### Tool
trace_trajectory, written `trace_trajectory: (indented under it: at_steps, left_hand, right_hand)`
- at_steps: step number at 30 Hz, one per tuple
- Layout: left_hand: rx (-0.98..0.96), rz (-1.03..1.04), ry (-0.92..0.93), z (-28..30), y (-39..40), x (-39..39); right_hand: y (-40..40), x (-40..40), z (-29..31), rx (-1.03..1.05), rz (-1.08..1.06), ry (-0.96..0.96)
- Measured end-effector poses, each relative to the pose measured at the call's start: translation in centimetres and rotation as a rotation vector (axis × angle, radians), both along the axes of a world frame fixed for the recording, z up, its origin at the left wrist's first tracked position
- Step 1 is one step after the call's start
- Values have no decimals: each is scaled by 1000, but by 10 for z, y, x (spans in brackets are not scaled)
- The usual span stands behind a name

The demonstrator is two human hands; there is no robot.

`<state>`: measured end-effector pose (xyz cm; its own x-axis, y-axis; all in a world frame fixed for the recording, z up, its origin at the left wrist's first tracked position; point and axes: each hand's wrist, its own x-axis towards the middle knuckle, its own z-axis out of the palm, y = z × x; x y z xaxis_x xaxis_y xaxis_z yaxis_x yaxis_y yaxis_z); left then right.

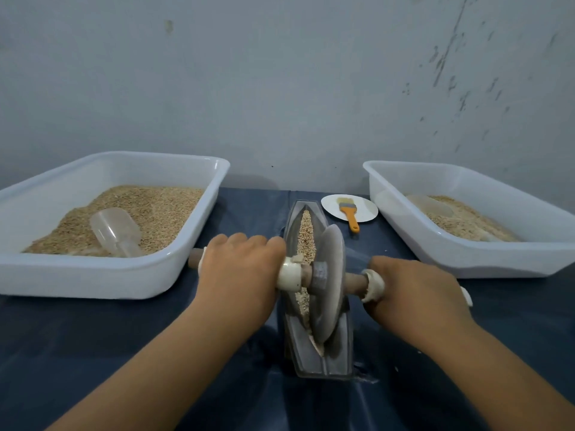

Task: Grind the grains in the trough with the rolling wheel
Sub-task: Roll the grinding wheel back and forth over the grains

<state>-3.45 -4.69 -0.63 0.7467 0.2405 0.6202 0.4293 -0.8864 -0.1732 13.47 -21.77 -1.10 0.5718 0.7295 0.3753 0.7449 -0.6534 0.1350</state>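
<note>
A grey boat-shaped trough (337, 349) lies lengthwise on the dark blue table, with tan grains (306, 231) along its groove. A grey rolling wheel (329, 275) stands on edge in the groove near the middle, on a wooden axle with white wrapping. My left hand (239, 269) grips the axle on the wheel's left side. My right hand (413, 290) grips it on the right side. The grain under the wheel is hidden.
A white tub (102, 275) at the left holds grain and a clear plastic scoop (115, 231). Another white tub (485, 259) at the right holds grain too. A white plate (367, 209) with an orange-handled brush (350, 214) lies behind the trough. A grey wall stands close behind.
</note>
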Motion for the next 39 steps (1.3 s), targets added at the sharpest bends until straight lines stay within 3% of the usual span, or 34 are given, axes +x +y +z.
trace_trajectory:
  at_steps: [8,11,16,19,26,30,35,39]
  left_hand:
    - [-168,185,227,10,24,42]
    - [-149,176,163,8,15,28]
    - [-50,2,-4,2,-6,-18]
    - [-89,10,43,-1,-4,-23]
    - [-170,208,144,5,20,23]
    - [-121,176,83,3,6,6]
    - [-91,42,-12,-8,-4,-23]
    - [-134,158,58,-12,12,0]
  right_hand:
    - [48,23,13,-69,-38,254]
    - [35,14,10,-28,-11,184]
    - [-13,-10,9,76,148,-155]
    - [-14,-11,13,42,147,-135]
    - [40,21,11,-3,17,178]
    - [19,8,9,5,4,127]
    - [-19,-12,9,63,90,-173]
    - [19,5,8,0,41,-73]
